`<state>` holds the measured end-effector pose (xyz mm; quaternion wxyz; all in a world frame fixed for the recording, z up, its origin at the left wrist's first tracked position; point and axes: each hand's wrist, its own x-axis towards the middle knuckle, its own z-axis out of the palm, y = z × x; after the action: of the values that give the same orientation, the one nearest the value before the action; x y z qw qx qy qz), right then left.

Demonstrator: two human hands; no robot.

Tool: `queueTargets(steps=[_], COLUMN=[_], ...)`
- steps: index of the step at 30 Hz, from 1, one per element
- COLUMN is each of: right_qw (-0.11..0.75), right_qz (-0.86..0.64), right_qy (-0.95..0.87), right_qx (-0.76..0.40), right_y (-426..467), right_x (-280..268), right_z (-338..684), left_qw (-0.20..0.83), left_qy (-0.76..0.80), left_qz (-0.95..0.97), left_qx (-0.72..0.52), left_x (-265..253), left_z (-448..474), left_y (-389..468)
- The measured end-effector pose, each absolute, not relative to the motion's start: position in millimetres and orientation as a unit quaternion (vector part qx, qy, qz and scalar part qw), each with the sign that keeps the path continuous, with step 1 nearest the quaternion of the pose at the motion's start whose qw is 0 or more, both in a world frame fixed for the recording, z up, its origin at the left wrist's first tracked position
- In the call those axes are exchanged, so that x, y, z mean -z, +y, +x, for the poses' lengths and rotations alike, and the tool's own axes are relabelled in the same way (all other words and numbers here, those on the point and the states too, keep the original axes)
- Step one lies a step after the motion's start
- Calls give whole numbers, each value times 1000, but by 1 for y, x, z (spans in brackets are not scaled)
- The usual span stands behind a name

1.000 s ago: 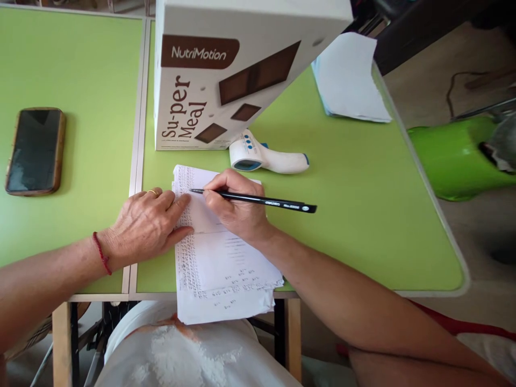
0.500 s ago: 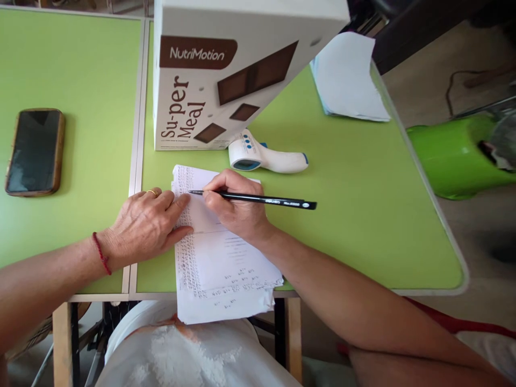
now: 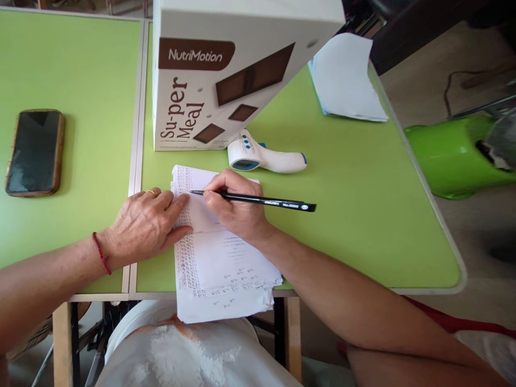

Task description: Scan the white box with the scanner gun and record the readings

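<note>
A stack of written-on paper sheets [image 3: 226,263] lies on the green table [image 3: 342,236], its near end hanging over the front edge. Small handwriting fills a column down the left side of the top sheet. My right hand [image 3: 236,207] grips a black pencil [image 3: 266,200] between thumb and fingers; its tip points left, at or just above the written column. With fingers stretched out, my left hand [image 3: 151,220] rests on the left edge of the sheets, its index fingertip close to the pencil's tip. A ring and a red string bracelet are on that hand and wrist.
Beyond the sheets stands a tall white NutriMotion box [image 3: 201,97], with a white infrared thermometer [image 3: 266,156] beside it. A phone [image 3: 35,153] lies at the left. More paper [image 3: 342,78] rests at the far right corner. A green bin [image 3: 451,156] stands past the right edge.
The pencil has rolled slightly in my right hand, so its printed lettering shows differently. My left hand keeps its place on the sheets.
</note>
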<state>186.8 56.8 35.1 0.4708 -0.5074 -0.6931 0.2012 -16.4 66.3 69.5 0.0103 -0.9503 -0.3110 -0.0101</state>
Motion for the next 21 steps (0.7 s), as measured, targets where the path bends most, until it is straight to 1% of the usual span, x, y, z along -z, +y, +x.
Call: queueTargets(steps=[11, 21], right_qw=[478, 467], right_qz=[-512, -532], right_qy=[-687, -680], right_qx=[-193, -192], right_y=[56, 56], right_x=[-37, -36], right_z=[187, 186], left_qw=[11, 13], left_qy=[-309, -306], left_qz=[-951, -952], left_qx=[14, 18], left_x=[-71, -70], left_z=[-16, -16], left_y=[67, 67])
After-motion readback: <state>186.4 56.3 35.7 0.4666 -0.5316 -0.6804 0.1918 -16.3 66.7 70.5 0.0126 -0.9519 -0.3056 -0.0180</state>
